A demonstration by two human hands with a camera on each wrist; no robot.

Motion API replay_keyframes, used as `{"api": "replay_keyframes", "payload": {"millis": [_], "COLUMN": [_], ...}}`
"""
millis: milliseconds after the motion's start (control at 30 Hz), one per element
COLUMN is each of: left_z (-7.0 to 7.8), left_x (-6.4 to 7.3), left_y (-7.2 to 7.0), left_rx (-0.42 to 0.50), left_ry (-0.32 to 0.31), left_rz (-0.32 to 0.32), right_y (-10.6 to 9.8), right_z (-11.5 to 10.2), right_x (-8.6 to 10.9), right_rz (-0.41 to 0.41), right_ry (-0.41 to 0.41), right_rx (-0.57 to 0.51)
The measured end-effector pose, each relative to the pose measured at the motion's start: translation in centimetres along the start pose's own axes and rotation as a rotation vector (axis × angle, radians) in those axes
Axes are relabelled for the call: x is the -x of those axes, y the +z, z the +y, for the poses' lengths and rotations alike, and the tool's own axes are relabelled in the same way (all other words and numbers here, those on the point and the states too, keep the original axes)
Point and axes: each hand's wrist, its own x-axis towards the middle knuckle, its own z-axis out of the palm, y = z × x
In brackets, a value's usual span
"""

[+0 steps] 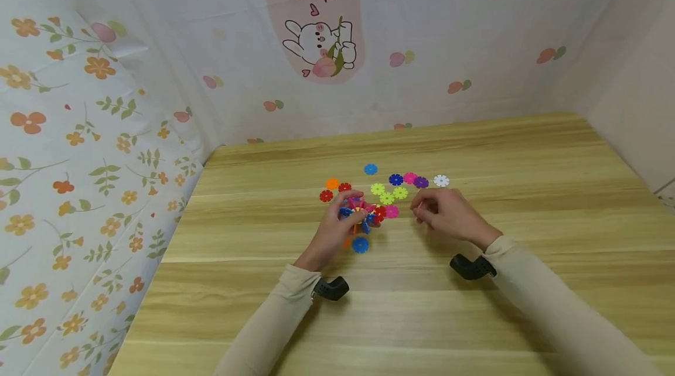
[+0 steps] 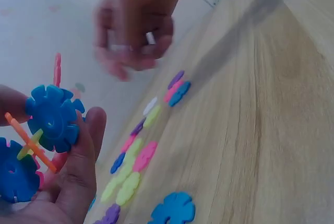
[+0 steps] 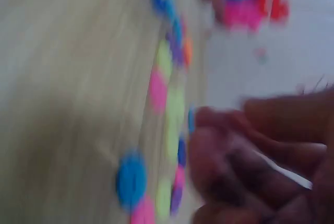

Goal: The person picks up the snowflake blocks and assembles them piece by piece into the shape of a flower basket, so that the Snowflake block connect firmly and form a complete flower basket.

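Observation:
In the head view my left hand (image 1: 337, 221) grips a cluster of joined snowflake discs (image 1: 360, 216) in blue, pink, red and orange. Up close in the left wrist view, blue discs (image 2: 52, 117) stand at angles to an orange one (image 2: 31, 143), with fingers and thumb around them. Off to the right, above the table, my right hand (image 1: 445, 212) has its fingers curled. A white snowflake disc (image 2: 151, 38) shows as a thin edge among those fingers, most of it hidden; the right wrist view is blurred but also catches a white edge (image 3: 284, 171).
Loose snowflake discs lie flat around the hands: yellow ones (image 1: 387, 198), a pink one (image 1: 391, 211), a white one (image 1: 441, 180), a light blue one (image 1: 371, 169) and another blue one (image 1: 361, 245). The wooden table (image 1: 253, 212) meets a cloth-covered wall (image 1: 432, 95) at the back.

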Motion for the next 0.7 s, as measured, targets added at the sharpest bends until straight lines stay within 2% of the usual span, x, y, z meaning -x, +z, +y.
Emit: {"api": "replay_keyframes", "payload": {"millis": [67, 133, 267, 400, 500, 700], "left_z": [0.0, 0.0, 0.0, 0.0, 0.0, 0.1], "left_x": [0.1, 0.1, 0.1, 0.1, 0.1, 0.1], "left_y": [-0.2, -0.2, 0.2, 0.5, 0.6, 0.6], "left_rx": [0.020, 0.010, -0.011, -0.004, 0.013, 0.041], "left_ry": [0.003, 0.011, 0.056, 0.080, 0.073, 0.082], "left_rz": [0.001, 0.000, -0.022, -0.059, -0.065, -0.082], "right_y": [-0.7, -1.0, -0.8, -0.5, -0.3, 0.0], "right_z": [0.9, 1.6, 2.2, 2.5, 2.5, 2.1], "right_x": [-0.1, -0.3, -0.4, -0.5, -0.6, -0.8], "right_rz": [-0.011, -0.018, -0.024, -0.019, -0.012, -0.023], "right_ry": [-0.015, -0.012, 0.016, 0.025, 0.011, -0.012], "right_rx": [0.176, 0.303, 0.417, 0.453, 0.446, 0.348]}}
